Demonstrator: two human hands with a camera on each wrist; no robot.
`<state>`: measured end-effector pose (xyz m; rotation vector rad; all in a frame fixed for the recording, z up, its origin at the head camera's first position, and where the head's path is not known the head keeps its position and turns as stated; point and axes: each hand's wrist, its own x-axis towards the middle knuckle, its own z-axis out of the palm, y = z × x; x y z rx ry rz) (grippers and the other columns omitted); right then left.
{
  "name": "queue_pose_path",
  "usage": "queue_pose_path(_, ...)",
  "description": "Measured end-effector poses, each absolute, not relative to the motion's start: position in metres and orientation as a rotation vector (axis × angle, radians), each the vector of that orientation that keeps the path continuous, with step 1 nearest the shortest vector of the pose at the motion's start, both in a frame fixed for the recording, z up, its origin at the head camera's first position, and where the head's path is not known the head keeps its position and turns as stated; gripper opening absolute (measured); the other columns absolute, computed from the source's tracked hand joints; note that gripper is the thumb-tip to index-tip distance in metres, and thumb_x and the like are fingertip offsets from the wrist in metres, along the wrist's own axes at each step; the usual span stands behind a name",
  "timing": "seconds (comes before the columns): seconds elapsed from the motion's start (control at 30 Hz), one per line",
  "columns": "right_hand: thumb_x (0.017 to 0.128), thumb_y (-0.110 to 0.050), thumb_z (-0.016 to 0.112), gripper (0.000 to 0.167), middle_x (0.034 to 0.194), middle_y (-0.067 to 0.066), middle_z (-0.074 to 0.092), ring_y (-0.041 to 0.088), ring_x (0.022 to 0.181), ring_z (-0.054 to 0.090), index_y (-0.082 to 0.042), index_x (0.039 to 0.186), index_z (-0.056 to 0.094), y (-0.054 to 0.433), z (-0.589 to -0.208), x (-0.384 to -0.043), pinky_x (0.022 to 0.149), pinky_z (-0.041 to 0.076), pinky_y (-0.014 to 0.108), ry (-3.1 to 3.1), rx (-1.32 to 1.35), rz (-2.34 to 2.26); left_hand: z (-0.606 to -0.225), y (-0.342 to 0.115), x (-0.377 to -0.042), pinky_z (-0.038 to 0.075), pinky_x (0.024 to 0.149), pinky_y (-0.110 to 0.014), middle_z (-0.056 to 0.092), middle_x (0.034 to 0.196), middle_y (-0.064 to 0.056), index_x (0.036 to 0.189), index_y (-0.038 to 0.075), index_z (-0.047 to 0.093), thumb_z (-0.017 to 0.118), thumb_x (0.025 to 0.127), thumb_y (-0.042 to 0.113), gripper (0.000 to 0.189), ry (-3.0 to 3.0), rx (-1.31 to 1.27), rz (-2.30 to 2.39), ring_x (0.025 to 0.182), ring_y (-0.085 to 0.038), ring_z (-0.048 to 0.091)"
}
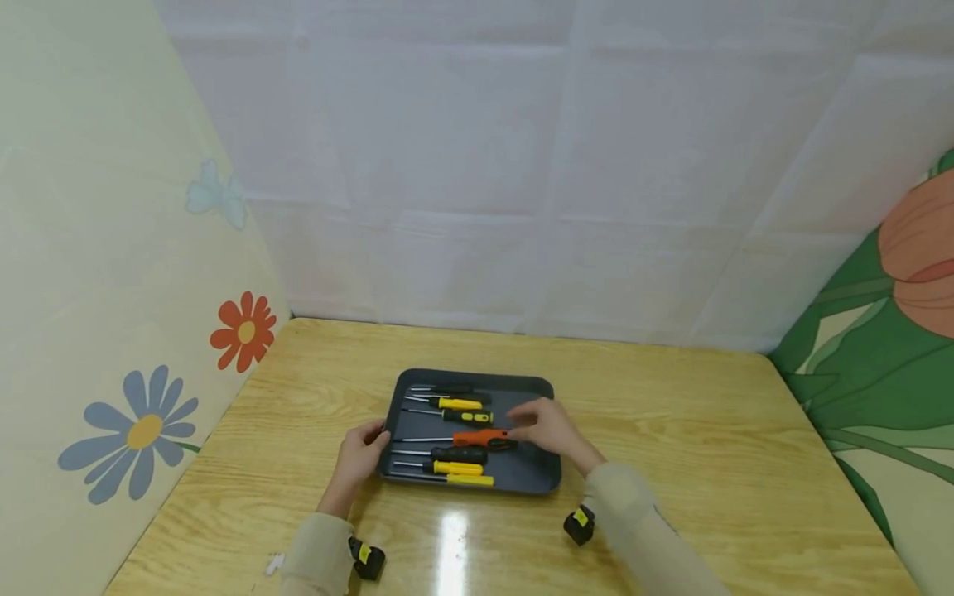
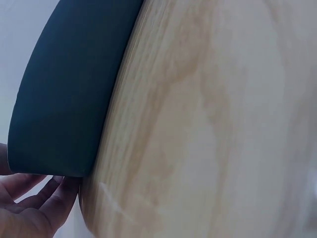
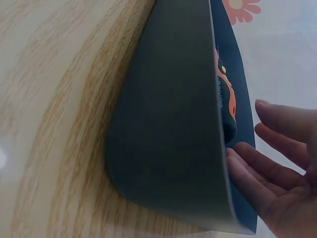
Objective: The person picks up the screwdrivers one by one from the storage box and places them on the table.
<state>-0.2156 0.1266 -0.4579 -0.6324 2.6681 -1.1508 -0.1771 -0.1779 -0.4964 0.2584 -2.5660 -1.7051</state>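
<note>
A dark grey tray (image 1: 522,478) lies on the table with several screwdrivers inside, their shafts pointing left. My left hand (image 1: 358,454) grips the tray's left end; in the left wrist view the thumb is on one side of the wall and the fingers are on the other. Over the right part of the tray is my right hand (image 1: 547,426), its fingers parted and holding nothing. Its fingertips are close to the handle end of a large orange-and-black screwdriver (image 1: 480,439). In the right wrist view, the tray wall (image 3: 168,124) hides most of that screwdriver.
Above the orange one lie a black-and-yellow screwdriver (image 1: 468,417) and a yellow-handled one (image 1: 458,403). Below it are a black-handled screwdriver (image 1: 458,454) and a yellow one (image 1: 469,480). The wooden table (image 1: 671,430) meets a white cloth backdrop (image 1: 477,248).
</note>
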Motion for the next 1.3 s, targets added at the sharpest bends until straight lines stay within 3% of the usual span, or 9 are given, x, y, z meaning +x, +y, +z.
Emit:
queue_pose_path(0.63, 0.071, -0.009, 0.077, 0.032, 0.095, 0.008, 0.066, 0.019, 0.083, 0.061, -0.003, 0.102, 0.068, 0.117, -0.47, -0.218, 0.069, 0.051, 0.032, 2.62, -0.569, -1.102, -0.495, -0.177, -0.176, 0.044, 0.084, -0.036, 0.059, 0.105, -0.028, 0.11, -0.017, 0.055, 0.051, 0.087, -0.003, 0.027, -2.549, 0.276, -1.726, 0.099, -0.032, 0.053)
queue_pose_path(1.3, 0.069, 0.001, 0.075, 0.032, 0.096, 0.007, 0.067, 0.022, 0.09, 0.06, -0.005, 0.1, 0.069, 0.111, -0.475, -0.218, 0.078, 0.049, 0.038, 2.648, -0.577, -1.021, -0.494, -0.177, -0.176, 0.045, 0.08, -0.036, 0.061, 0.101, -0.026, 0.107, -0.016, 0.058, 0.052, 0.087, -0.004, 0.024, -2.566, 0.259, -1.686, 0.095, -0.031, 0.055)
